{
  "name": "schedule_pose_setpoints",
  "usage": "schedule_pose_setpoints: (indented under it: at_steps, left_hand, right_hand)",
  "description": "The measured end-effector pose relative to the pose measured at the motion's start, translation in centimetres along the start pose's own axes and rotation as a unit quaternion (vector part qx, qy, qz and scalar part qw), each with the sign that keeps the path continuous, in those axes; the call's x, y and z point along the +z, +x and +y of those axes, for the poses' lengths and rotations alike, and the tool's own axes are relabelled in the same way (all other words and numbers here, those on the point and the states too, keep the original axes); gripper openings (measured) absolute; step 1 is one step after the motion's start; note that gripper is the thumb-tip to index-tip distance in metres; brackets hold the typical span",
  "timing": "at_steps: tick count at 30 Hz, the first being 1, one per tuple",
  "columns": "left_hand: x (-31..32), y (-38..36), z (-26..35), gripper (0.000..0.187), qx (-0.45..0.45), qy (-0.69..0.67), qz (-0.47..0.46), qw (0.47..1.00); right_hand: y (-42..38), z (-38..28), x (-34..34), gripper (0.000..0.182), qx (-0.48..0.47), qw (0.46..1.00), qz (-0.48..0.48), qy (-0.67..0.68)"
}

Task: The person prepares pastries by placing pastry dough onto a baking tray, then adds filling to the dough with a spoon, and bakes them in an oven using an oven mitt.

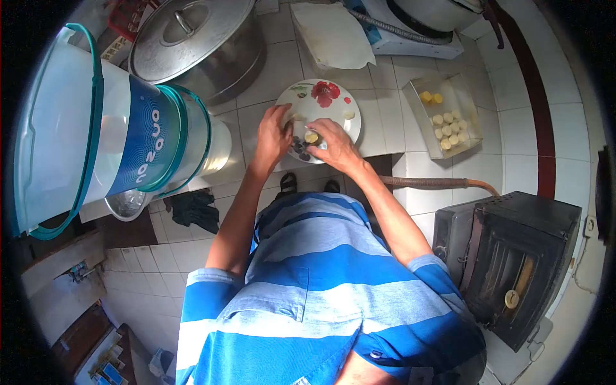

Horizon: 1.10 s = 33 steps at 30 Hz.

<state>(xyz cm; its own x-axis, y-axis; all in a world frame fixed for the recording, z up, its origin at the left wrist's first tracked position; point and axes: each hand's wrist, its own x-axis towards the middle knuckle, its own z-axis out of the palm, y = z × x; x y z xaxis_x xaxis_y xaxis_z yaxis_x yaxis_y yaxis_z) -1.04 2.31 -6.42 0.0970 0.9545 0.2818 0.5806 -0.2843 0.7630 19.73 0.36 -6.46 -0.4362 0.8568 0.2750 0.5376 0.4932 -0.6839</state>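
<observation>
A white plate (338,135) with a printed red flower lies near the counter's front edge. Over its left part is my left hand (276,133), fingers bent, close to some small dark pieces (300,149); what its fingertips hold, if anything, is too small to tell. My right hand (335,144) is over the lower right of the plate, its thumb and forefinger closed round a small yellow round piece (311,136). A small pale lump (348,115) rests on the plate's right side.
A clear box (461,146) at the right holds several yellow round pieces. A lidded steel pot (231,67) and large clear buckets (115,128) stand at the left. Behind the plate is a container under a white sheet (337,35). A dark oven (507,256) stands low right.
</observation>
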Motion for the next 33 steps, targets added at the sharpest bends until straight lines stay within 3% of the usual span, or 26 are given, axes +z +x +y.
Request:
schedule_pose_setpoints:
  at_steps: [1, 2, 4, 5, 7, 8, 9, 10, 11, 13, 15, 20, 22, 28, 33]
  left_hand:
    - [-0.3, -0.5, 0.1, 0.039, -0.062, -0.044, 0.000, 0.997]
    - [-0.4, -1.1, 0.1, 0.039, -0.063, -0.042, 0.002, 0.997]
    - [-0.2, -2.4, -0.2, 0.037, -0.176, -0.206, 0.001, 0.963]
    - [-0.1, -2.8, -0.5, 0.037, -0.177, -0.205, 0.003, 0.963]
    - [-0.2, -3.4, -0.2, 0.038, -0.244, -0.266, -0.056, 0.931]
    - [0.0, -3.6, 0.0, 0.038, -0.243, -0.266, -0.053, 0.931]
    - [0.2, -3.7, 0.7, 0.038, -0.297, -0.374, -0.047, 0.877]
    - [0.5, -3.7, 1.4, 0.038, -0.345, -0.477, -0.040, 0.808]
    - [0.6, -3.7, 2.0, 0.038, -0.345, -0.478, -0.039, 0.807]
    - [0.1, -2.9, 4.2, 0.039, -0.356, -0.628, -0.068, 0.688]
    - [-0.3, -2.7, 5.0, 0.038, -0.346, -0.657, -0.053, 0.668]
    - [-1.9, -2.3, 6.5, 0.035, -0.343, -0.705, -0.017, 0.620]
    - [-2.2, -2.2, 7.1, 0.034, -0.351, -0.742, 0.012, 0.571]
    - [-1.4, -2.3, 7.5, 0.032, -0.322, -0.704, 0.010, 0.633]
    - [-1.8, -2.2, 7.9, 0.031, -0.328, -0.692, 0.003, 0.643]
  right_hand:
    - [0.0, 0.2, 0.4, 0.055, -0.001, 1.000, -0.001, 0.002]
    - [0.0, 0.4, 0.7, 0.056, 0.003, 1.000, -0.016, -0.012]
    - [0.3, 0.6, 1.3, 0.056, 0.005, 0.999, -0.032, -0.025]
    - [0.5, 0.9, 1.3, 0.055, 0.016, 1.000, -0.014, -0.013]
    - [0.9, 0.6, 1.2, 0.054, 0.024, 1.000, 0.003, -0.002]
    - [1.0, 0.4, 1.1, 0.052, 0.124, 0.986, 0.013, 0.109]
    - [1.2, 0.2, 1.0, 0.051, 0.222, 0.950, 0.021, 0.217]
    - [1.4, 0.0, 0.9, 0.050, 0.195, 0.948, 0.052, 0.247]
    - [1.4, -0.2, 0.5, 0.050, 0.195, 0.948, 0.050, 0.246]
    - [2.3, -3.3, -2.1, 0.052, 0.181, 0.946, 0.034, 0.267]
    - [2.7, -4.7, -3.3, 0.052, 0.193, 0.947, 0.032, 0.254]
    - [2.9, -5.7, -5.0, 0.049, 0.092, 0.955, 0.130, 0.252]
    - [2.7, -5.7, -5.3, 0.048, 0.092, 0.955, 0.122, 0.256]
    - [3.0, -7.2, -5.3, 0.042, 0.077, 0.973, 0.116, 0.183]
    - [3.2, -7.3, -5.1, 0.037, 0.082, 0.972, 0.128, 0.180]
